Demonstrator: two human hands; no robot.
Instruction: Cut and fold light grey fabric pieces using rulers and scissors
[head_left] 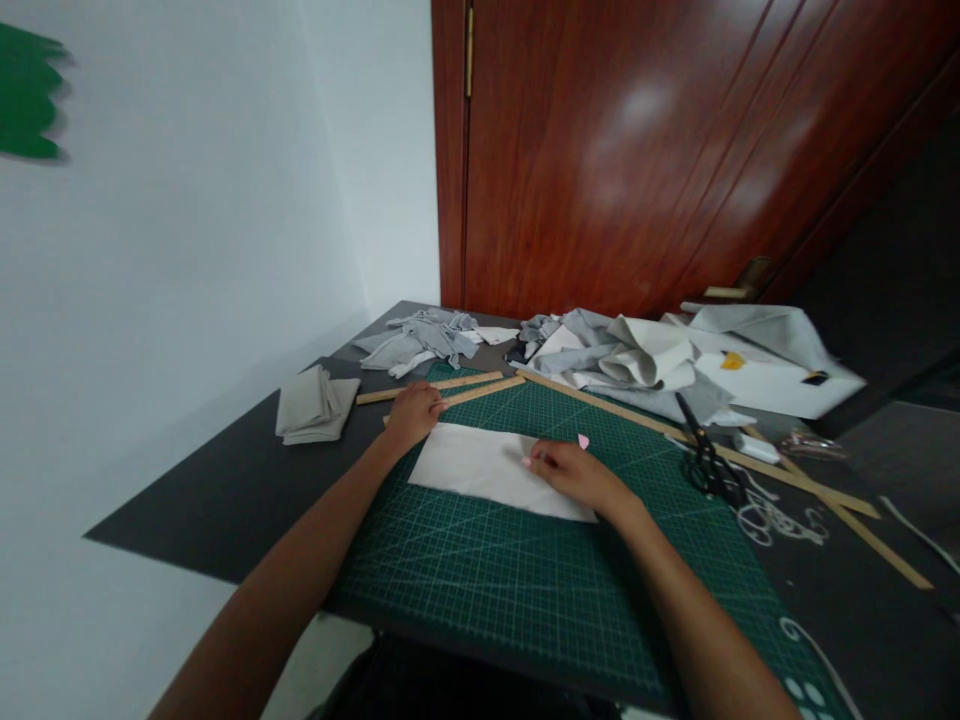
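Observation:
A white rectangular piece of cloth [480, 465] lies flat on the green cutting mat [480, 560]. My left hand [415, 412] is at the cloth's upper left corner, its fingers closed round the end of a wooden ruler [486, 391] that slants away to the right. Over the cloth's right part rests my right hand [571, 470], fingers curled and bent together; whether they pinch the cloth cannot be made out. A small pink piece [583, 441] shows just beyond the right hand.
Folded beige cloth [315, 405] sits on the left of the dark table [225, 490]. Grey scraps [424, 338] and piled fabric [637, 355] line the back. Black scissors [701, 455], white cord [772, 520], a white block [756, 447] and long wooden rulers [862, 535] lie right.

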